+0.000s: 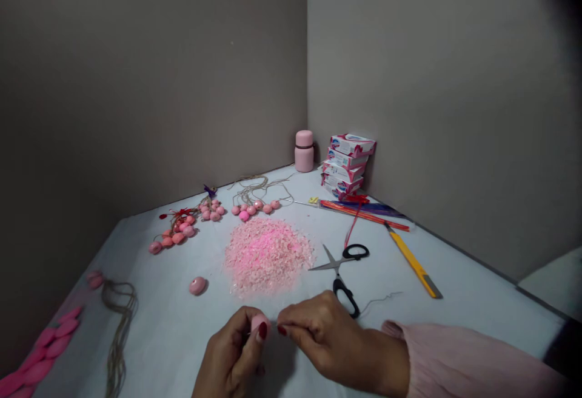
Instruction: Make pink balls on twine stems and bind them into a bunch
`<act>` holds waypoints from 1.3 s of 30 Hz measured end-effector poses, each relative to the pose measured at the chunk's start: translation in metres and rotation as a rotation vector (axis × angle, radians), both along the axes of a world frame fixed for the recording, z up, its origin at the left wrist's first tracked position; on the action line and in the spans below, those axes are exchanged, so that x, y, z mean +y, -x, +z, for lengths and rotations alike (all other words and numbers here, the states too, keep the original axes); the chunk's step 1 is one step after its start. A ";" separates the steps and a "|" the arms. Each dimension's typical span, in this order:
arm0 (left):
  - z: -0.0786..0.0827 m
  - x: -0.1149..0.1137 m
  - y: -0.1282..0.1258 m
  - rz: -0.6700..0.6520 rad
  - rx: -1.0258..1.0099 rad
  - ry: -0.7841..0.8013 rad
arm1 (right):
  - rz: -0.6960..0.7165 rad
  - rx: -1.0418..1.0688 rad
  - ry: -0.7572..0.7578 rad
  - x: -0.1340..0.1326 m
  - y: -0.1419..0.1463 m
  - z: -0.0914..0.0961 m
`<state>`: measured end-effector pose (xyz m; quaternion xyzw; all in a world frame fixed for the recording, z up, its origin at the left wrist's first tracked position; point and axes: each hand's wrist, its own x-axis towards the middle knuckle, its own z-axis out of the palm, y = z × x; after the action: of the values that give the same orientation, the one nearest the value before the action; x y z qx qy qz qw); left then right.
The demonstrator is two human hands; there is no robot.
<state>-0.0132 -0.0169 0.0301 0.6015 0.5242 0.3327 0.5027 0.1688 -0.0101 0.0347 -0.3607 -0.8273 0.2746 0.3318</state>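
Observation:
My left hand (234, 349) is closed round a small pink ball (258, 323), gripped between thumb and fingers. Just to the right, my right hand (325, 331) pinches thumb and forefinger together close to the ball; whatever sits between those fingertips is too small to make out. Ahead of both hands lies a heap of pink shavings (270, 258). Black-handled scissors (337, 264) rest with blades apart beyond my right hand, and a thin grey thread (379, 301) trails by their lower handle. A loose pink ball (197, 286) with a hole sits left of the heap.
Strung pink balls (178, 238) and twine (261, 188) lie towards the back. Bundled twine (119, 325) and a bright pink braid (45, 346) are at left. A yellow cutter (411, 261), red strips (364, 215), stacked boxes (348, 164) and a pink flask (304, 152) stand right and behind.

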 end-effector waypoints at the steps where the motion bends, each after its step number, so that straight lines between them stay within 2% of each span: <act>1: 0.000 0.000 0.000 -0.002 0.017 -0.015 | -0.004 0.010 0.020 0.000 0.000 0.001; 6: 0.000 0.000 0.002 0.035 0.049 -0.068 | -0.020 0.051 0.111 0.002 -0.001 0.005; 12: 0.007 0.008 0.010 0.212 -0.117 -0.069 | -0.150 0.078 0.173 0.008 -0.006 0.006; 19: 0.001 0.013 0.006 0.297 -0.377 0.111 | -0.149 0.057 0.153 0.010 -0.006 0.002; 22: -0.002 0.011 0.005 0.276 -0.353 0.126 | -0.156 0.025 0.128 0.010 -0.006 0.002; 24: -0.004 0.007 0.003 0.248 -0.157 -0.005 | -0.153 -0.012 0.102 0.008 -0.006 0.003; 28: -0.012 -0.002 0.002 0.098 0.380 -0.606 | -0.109 -0.099 0.026 0.004 -0.004 0.000; 29: -0.015 -0.004 0.003 0.055 0.495 -0.713 | -0.096 -0.116 0.005 0.003 -0.003 -0.002; 32: -0.019 -0.005 0.006 -0.043 0.706 -0.829 | -0.056 -0.158 -0.052 0.003 -0.001 -0.006; 34: -0.018 -0.003 0.008 -0.061 0.675 -0.806 | -0.041 -0.169 -0.079 0.004 -0.001 -0.006; 36: -0.015 0.000 0.008 -0.015 0.551 -0.703 | -0.062 -0.164 -0.086 0.007 -0.002 -0.004; 37: -0.013 0.002 0.008 0.042 0.466 -0.608 | -0.089 -0.155 -0.080 0.008 -0.003 -0.003; 39: -0.009 0.006 0.007 0.197 0.207 -0.320 | -0.161 -0.121 -0.048 0.011 -0.006 -0.001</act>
<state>-0.0199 -0.0107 0.0212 0.6506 0.5697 0.3955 0.3093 0.1746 0.0011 0.0337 -0.4340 -0.8205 0.2047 0.3108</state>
